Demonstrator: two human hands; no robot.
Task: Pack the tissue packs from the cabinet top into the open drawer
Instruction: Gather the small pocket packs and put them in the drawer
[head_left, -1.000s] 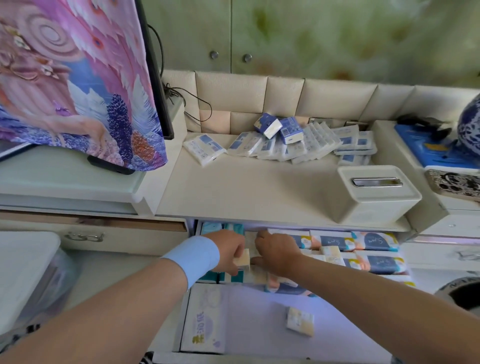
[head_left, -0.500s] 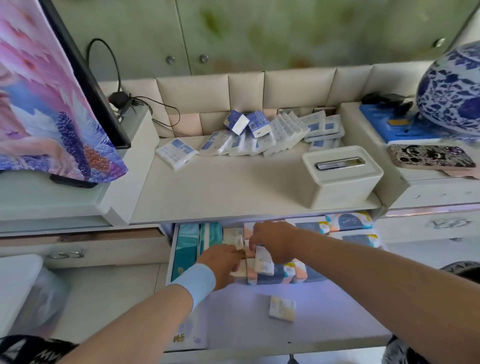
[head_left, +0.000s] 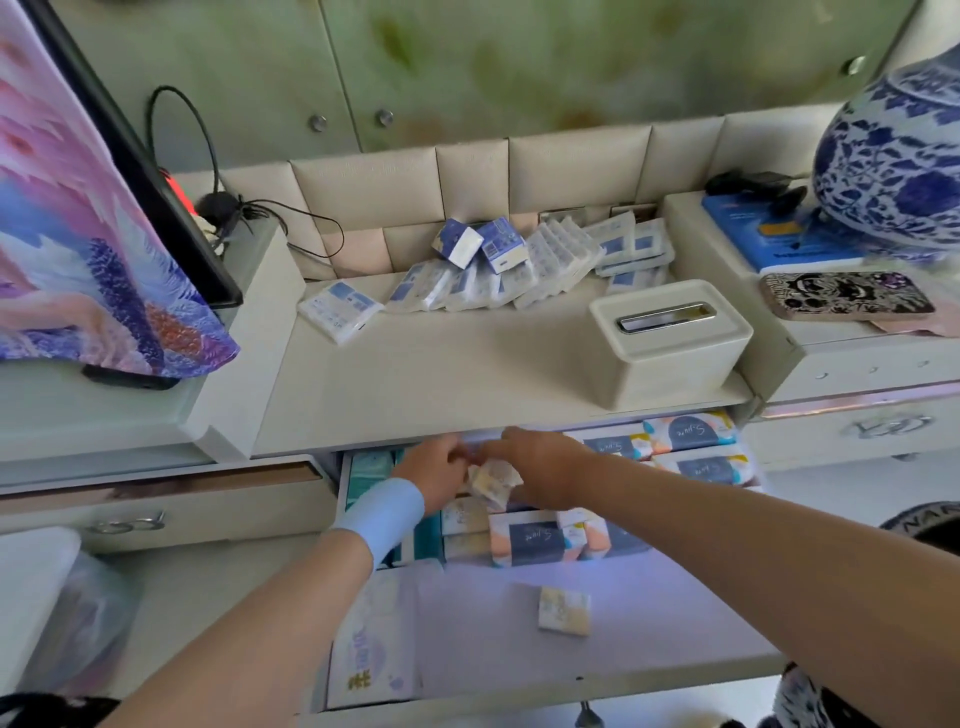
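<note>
Reaching into the far part of the open drawer (head_left: 597, 660), both hands meet just under the front edge of the desk (head_left: 441, 374). The left hand (head_left: 431, 470), with a pale blue wristband (head_left: 382, 512), has its fingers curled on a small cream tissue pack (head_left: 491, 480). The right hand (head_left: 540, 475) lies against the same pack, but blur hides whether its fingers clamp it.

Under the hands are bigger packs (head_left: 524, 540) with a dark band and a script word starting with "S"; the rest I cannot read. One loose pack (head_left: 564, 610) lies alone on the drawer floor. A large pack (head_left: 371, 649) at the near left carries blue characters, not readable.

On the desk a row of white-and-blue tissue packs (head_left: 493, 275) leans at the far side, left of a white tissue box (head_left: 670, 338).
</note>
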